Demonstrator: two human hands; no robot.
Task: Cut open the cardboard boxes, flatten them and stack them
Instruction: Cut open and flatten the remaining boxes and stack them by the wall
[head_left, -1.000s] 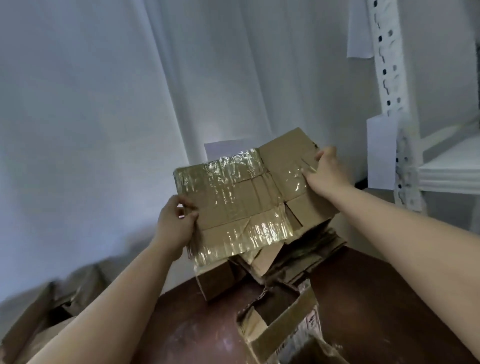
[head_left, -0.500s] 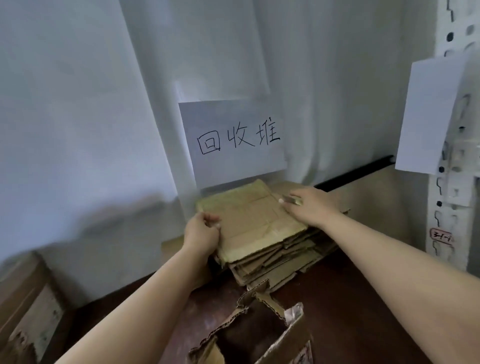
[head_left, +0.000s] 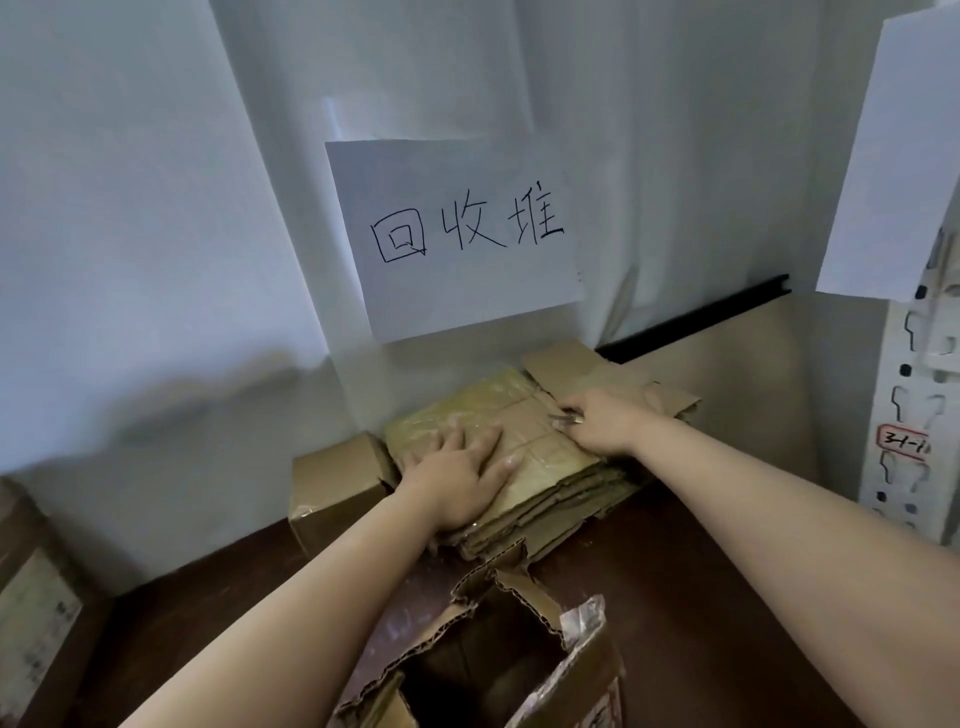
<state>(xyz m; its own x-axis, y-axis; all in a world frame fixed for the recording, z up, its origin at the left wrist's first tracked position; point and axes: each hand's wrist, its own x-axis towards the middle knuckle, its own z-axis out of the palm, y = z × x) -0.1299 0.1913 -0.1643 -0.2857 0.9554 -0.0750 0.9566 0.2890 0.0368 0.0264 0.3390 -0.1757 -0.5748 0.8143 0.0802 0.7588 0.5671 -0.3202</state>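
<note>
Brown flattened cardboard, a tape-covered sheet (head_left: 498, 441), is laid on top of the stack of flattened cardboard pieces (head_left: 545, 512) on the dark brown tabletop (head_left: 701, 597). It is pressed down by the left hand (head_left: 457, 478) with straight, spread fingers. The right hand (head_left: 608, 421) is rested on the sheet's far side, fingers curled round a small metallic tool (head_left: 563, 417). A torn open cardboard box (head_left: 483, 654) is seen nearer, a handwritten white paper sign (head_left: 457, 234) behind.
</note>
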